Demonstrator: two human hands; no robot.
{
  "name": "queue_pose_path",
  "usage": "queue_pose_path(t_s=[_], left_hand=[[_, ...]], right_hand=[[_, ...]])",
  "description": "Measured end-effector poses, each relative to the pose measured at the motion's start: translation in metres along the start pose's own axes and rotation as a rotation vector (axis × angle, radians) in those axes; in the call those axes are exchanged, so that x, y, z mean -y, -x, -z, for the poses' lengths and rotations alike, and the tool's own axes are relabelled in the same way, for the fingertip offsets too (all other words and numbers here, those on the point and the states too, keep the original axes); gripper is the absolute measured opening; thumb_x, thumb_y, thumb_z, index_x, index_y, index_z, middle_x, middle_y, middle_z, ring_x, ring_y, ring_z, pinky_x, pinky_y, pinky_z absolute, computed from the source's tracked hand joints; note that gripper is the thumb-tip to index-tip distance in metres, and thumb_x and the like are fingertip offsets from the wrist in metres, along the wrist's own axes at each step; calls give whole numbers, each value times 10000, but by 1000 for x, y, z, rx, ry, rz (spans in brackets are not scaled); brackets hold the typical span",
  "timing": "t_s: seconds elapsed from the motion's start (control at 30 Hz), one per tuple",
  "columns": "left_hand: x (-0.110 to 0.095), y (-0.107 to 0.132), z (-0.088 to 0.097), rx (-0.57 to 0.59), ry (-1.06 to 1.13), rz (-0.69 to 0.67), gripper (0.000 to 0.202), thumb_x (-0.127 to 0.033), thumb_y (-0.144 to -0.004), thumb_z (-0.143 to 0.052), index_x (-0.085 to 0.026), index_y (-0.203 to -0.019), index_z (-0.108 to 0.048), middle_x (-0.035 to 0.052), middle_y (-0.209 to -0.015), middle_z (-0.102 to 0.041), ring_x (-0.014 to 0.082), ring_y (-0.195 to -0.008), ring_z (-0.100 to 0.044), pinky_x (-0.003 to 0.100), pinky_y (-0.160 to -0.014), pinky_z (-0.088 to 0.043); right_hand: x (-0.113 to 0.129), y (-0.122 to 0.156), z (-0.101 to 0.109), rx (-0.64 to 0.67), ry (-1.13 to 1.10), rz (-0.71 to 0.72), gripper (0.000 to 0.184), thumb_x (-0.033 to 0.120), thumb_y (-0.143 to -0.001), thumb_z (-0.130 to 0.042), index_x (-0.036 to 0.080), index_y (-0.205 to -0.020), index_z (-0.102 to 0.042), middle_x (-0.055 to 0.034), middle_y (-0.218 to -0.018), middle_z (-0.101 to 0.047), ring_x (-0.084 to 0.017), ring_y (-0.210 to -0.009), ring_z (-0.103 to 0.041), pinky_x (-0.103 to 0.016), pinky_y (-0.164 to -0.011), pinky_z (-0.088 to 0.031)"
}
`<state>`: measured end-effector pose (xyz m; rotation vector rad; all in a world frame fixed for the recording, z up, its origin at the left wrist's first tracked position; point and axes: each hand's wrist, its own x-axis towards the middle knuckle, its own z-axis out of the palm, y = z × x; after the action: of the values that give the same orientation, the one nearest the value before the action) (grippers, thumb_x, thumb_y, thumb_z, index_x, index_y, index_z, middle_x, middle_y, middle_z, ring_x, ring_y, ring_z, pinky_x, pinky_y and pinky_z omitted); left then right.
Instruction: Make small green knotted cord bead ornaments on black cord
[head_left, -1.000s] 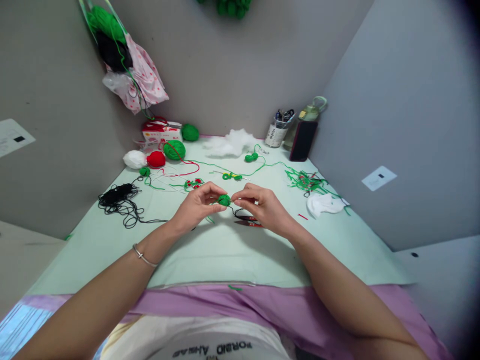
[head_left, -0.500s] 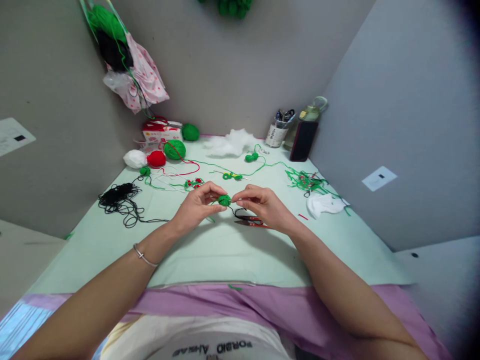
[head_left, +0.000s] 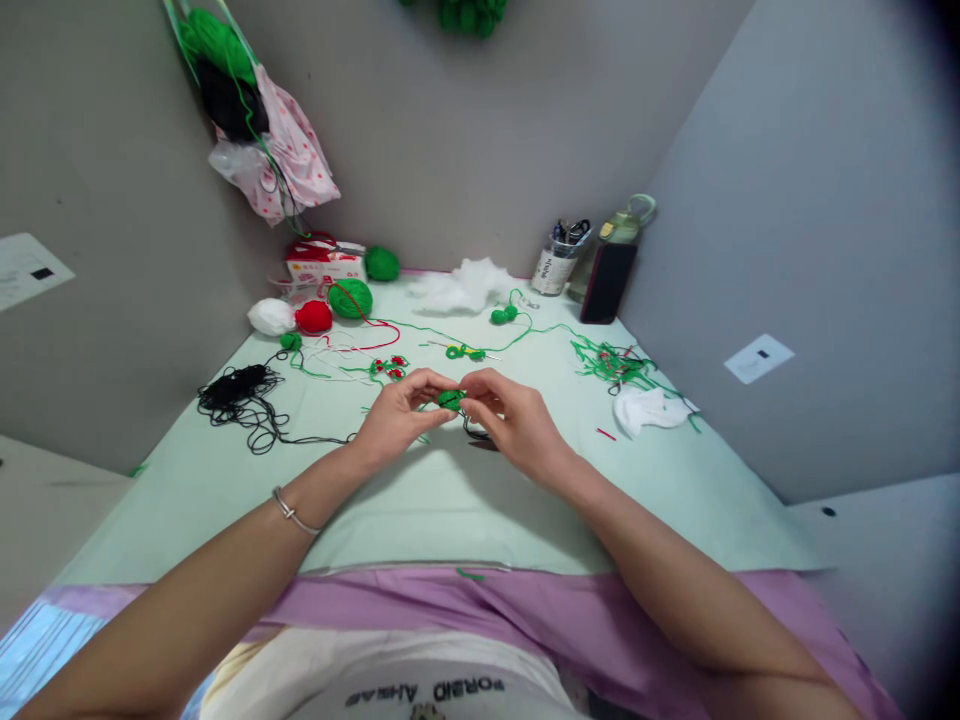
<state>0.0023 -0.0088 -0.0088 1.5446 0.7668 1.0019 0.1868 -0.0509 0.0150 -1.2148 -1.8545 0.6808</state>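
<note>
A small green crocheted ball (head_left: 451,400) with a dark strand across it is held over the middle of the table. My left hand (head_left: 405,410) pinches its left side between thumb and fingers. From the other side my right hand (head_left: 514,415) has thumb and fingertips closed at the ball's right edge; whether a needle is in them is hidden. Black yarn (head_left: 476,430) hangs below the ball. Under my right hand the scissors (head_left: 484,445) show only a dark blade.
Tangled black yarn (head_left: 238,395) lies left, near a white ball (head_left: 271,317), a red ball (head_left: 313,317) and a green ball (head_left: 351,298). White stuffing (head_left: 469,285) sits behind; green scraps (head_left: 611,362) and a phone (head_left: 609,283) are right.
My right hand has moved in to the left, its fingertips now against the ball. The thin tool seen between them before is out of sight. My hand covers more of the scissors.
</note>
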Motion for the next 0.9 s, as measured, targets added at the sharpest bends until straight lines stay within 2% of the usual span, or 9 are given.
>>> queue_pose_path(t_s=[0.1, 0.17, 0.33, 0.57, 0.63, 0.7, 0.8, 0.83, 0.9], left_hand=[[3, 0, 0, -5, -47, -6, 269, -239, -708, -765, -187, -966, -707, 54, -994, -661, 202, -972, -609, 370, -962, -447], [2, 1, 0, 14, -56, 2, 277, -241, -714, -759, -190, -983, -718, 62, -1013, -666, 208, -981, -604, 374, -958, -448], [-11, 2, -3, 43, -9, -66, 276, -233, -742, -741, -184, -1013, -718, 75, -1041, -651, 203, -996, -590, 357, -946, -448], [-5, 5, -2, 97, -202, -154, 185, -206, -785, -679, -218, -962, -732, 59, -992, -651, 199, -960, -592, 325, -886, -455], [-2, 4, 0, 119, -268, -167, 204, -206, -780, -681, -230, -974, -736, 54, -1006, -655, 201, -972, -596, 326, -910, -450], [0, 4, 1, 133, -309, -162, 180, -214, -779, -681, -229, -947, -742, 51, -1013, -661, 205, -981, -600, 328, -915, -453], [3, 1, 5, 112, -330, -112, 192, -221, -784, -669, -219, -959, -748, 56, -1001, -665, 210, -966, -605, 335, -882, -468], [4, 0, 6, 105, -328, -95, 223, -218, -781, -669, -219, -989, -748, 60, -1002, -661, 208, -953, -607, 338, -873, -474], [7, -1, 9, 112, -324, -76, 285, -213, -768, -676, -225, -1045, -744, 68, -1023, -646, 201, -931, -610, 345, -869, -486]], right_hand=[[2, 2, -1, -7, 335, 151, 161, 199, -947, -485, 196, -973, -643, -60, -880, -670, -144, -767, -592, -255, -673, -427], [5, 1, 2, -43, 393, 191, 175, 200, -950, -485, 192, -935, -659, -64, -882, -660, -134, -733, -580, -248, -635, -417], [17, 0, 13, -97, 50, 217, 112, 218, -938, -537, 196, -900, -641, -64, -985, -641, -112, -732, -603, -221, -592, -470], [26, 2, 13, -106, 238, 297, 157, 217, -944, -526, 200, -880, -669, -81, -1012, -646, -121, -750, -600, -246, -593, -464], [37, -1, 16, -154, 85, 258, 113, 254, -932, -564, 198, -899, -657, -71, -986, -646, -118, -723, -607, -248, -579, -476], [52, -6, 22, -69, -128, 137, 145, 322, -942, -563, 192, -908, -617, -48, -908, -660, -107, -645, -623, -244, -536, -486], [74, -14, 44, 191, -367, -32, 251, 440, -954, -531, 196, -902, -552, 15, -711, -652, -109, -559, -649, -235, -482, -501], [79, -15, 57, 189, -370, -24, 280, 472, -946, -535, 198, -894, -554, 32, -672, -641, -114, -579, -666, -236, -494, -510], [86, -12, 95, -52, -231, 124, 332, 522, -923, -546, 201, -871, -609, 53, -669, -625, -105, -660, -686, -237, -543, -501]])
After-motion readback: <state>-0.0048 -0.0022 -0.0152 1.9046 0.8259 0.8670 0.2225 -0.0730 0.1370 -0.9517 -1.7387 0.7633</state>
